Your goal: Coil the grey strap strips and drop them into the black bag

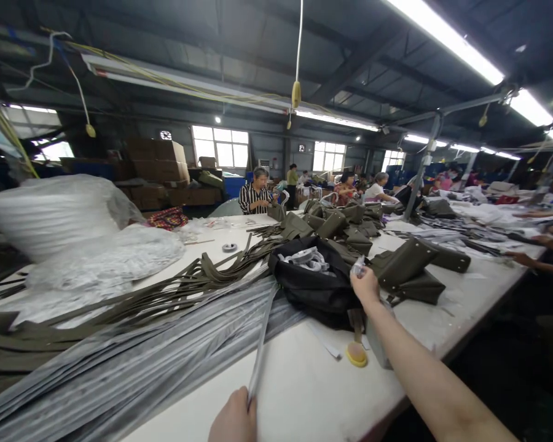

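Observation:
My left hand (234, 417), low in the view, is closed round the lower end of a long grey plastic-wrapped strap (262, 334). The strap runs up to the left side of a black bag (320, 294). Inside the open bag lie several whitish wrapped coils (306, 259). At the bag's right side, my right hand (365, 287) pinches a small clear plastic-wrapped piece (358, 266) above its fingertips. A yellow-rimmed round object (356, 354) lies on the white table (290, 380) below the bag.
Grey wrapped straps (133, 362) and olive strips (166, 293) cover the table's left. Olive bags (408, 264) lie at the right and behind. A person in a striped top (254, 197) sits across the table. Plastic-wrapped white material (69, 215) stands at the left.

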Tool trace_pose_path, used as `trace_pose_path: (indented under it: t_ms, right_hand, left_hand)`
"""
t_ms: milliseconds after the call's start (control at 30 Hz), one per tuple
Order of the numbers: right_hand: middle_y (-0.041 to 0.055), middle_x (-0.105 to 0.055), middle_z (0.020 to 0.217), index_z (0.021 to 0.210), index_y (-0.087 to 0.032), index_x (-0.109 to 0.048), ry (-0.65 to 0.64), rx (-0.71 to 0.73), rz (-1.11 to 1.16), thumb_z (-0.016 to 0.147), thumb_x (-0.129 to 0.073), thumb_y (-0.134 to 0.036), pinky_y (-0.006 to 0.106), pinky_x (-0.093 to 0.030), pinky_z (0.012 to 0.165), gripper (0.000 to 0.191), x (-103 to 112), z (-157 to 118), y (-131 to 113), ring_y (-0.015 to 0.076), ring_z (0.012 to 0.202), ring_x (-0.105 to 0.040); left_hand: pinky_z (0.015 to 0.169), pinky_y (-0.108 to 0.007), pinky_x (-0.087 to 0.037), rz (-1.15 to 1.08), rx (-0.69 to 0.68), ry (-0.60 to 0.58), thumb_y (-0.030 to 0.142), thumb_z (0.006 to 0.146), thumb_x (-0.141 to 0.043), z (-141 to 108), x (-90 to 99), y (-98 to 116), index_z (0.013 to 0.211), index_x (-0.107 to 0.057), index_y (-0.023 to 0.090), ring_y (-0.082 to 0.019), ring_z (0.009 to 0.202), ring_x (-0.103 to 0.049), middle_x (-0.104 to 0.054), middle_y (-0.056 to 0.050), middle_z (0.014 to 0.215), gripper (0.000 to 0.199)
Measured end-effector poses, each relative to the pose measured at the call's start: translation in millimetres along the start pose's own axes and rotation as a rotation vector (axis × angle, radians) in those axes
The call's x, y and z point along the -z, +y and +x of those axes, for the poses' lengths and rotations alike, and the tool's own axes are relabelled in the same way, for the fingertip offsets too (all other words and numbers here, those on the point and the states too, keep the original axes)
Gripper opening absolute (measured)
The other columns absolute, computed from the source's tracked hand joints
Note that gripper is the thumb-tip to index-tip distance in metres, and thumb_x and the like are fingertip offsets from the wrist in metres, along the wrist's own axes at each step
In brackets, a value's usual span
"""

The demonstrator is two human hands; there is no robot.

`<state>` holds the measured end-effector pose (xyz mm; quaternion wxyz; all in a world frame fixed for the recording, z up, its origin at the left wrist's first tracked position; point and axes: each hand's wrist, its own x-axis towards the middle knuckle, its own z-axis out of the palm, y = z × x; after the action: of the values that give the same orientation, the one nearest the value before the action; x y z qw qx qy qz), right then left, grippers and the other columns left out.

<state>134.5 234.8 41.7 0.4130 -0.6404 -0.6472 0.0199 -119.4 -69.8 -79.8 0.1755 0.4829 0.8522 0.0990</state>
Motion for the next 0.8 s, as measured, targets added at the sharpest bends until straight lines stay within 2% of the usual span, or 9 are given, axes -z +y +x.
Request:
trace_pose_path:
  t_ms: [100,167,233,333,400,500,600,700,800]
  right_hand:
    - [0.0210,-0.058,0.121,0.137,-0.009,-0.036,0.169,0.120,0.089,0.087,-0.052,-0.032,0.041,-0.047,0.089,0.057,5,19,-27,0.0304,0.109,-0.058]
    - [0.0218,-0.052,0.129,0.142,-0.010,-0.030,0.151,0.247,0.151,0.088,-0.051,-0.032,0.043,-0.043,0.095,0.061,2,25,-49,0.0316,0.115,-0.054]
    - [0.0208,-0.053,0.130,0.140,-0.012,-0.035,-0.014,0.333,0.165,0.087,-0.051,-0.028,0.043,-0.042,0.096,0.058,-7,25,-67,0.0316,0.115,-0.054]
    - [0.0129,-0.064,0.114,0.122,-0.018,-0.058,-0.306,0.371,0.140,0.078,-0.062,-0.021,0.035,-0.047,0.089,0.045,-23,20,-80,0.0268,0.101,-0.063]
    - [0.0094,-0.067,0.108,0.109,-0.019,-0.066,-0.413,0.377,0.147,0.073,-0.065,-0.016,0.031,-0.048,0.087,0.036,-27,15,-80,0.0242,0.095,-0.065]
    - [0.0102,-0.062,0.121,0.110,-0.019,-0.065,-0.496,0.367,0.186,0.079,-0.059,-0.017,0.032,-0.043,0.095,0.032,-17,-1,-75,0.0243,0.110,-0.059]
    - [0.0125,-0.064,0.116,0.103,-0.016,-0.066,-0.594,0.338,0.250,0.090,-0.047,-0.030,0.035,-0.042,0.094,0.027,3,-45,-70,0.0256,0.109,-0.058]
    - [0.0090,-0.070,0.077,0.074,-0.015,-0.068,-0.854,0.319,0.320,0.087,-0.051,-0.048,0.032,-0.049,0.074,0.040,19,-122,-65,0.0236,0.078,-0.065]
    - [0.0036,-0.067,0.070,0.082,-0.016,-0.066,-1.093,0.228,0.485,0.086,-0.051,-0.051,0.027,-0.049,0.061,0.038,28,-196,-56,0.0168,0.063,-0.063]
  left_hand:
    - [0.081,-0.033,-0.042,0.011,-0.002,-0.013,0.026,0.093,-0.034,1,0.4,2,0.094,-0.056,0.019,-0.025,0.101,-0.063,-0.067,-0.012,0.107,0.023]
    - [0.082,-0.034,-0.042,0.018,-0.001,-0.011,0.026,0.093,-0.034,1,0.9,3,0.095,-0.056,0.018,-0.025,0.101,-0.063,-0.066,-0.013,0.107,0.024]
    - [0.082,-0.034,-0.042,0.017,0.006,-0.005,0.026,0.094,-0.034,0,0.5,4,0.096,-0.055,0.018,-0.026,0.101,-0.063,-0.066,-0.013,0.108,0.023]
    - [0.083,-0.034,-0.042,0.008,0.009,0.006,0.026,0.094,-0.034,-1,-1.4,2,0.096,-0.055,0.018,-0.025,0.100,-0.063,-0.066,-0.012,0.108,0.022]
    - [0.083,-0.034,-0.042,-0.005,0.006,0.019,0.026,0.094,-0.034,-1,-1.3,-1,0.098,-0.055,0.018,-0.024,0.100,-0.063,-0.067,-0.011,0.107,0.023]
    - [0.082,-0.032,-0.041,-0.020,0.000,0.028,0.025,0.094,-0.033,-1,3.5,-3,0.098,-0.055,0.018,-0.023,0.099,-0.063,-0.067,-0.010,0.106,0.024]
    - [0.083,-0.030,-0.040,-0.068,-0.046,0.038,0.026,0.095,-0.032,-11,6.5,7,0.097,-0.056,0.019,-0.022,0.098,-0.062,-0.067,-0.010,0.104,0.025]
    - [0.081,-0.030,-0.039,-0.191,-0.163,0.040,0.029,0.095,-0.031,-36,-5.5,36,0.094,-0.057,0.019,-0.022,0.095,-0.061,-0.067,-0.009,0.099,0.028]
    - [0.077,-0.032,-0.040,-0.318,-0.301,-0.022,0.029,0.093,-0.032,-67,-27.0,69,0.093,-0.058,0.021,-0.023,0.088,-0.061,-0.066,-0.010,0.095,0.028]
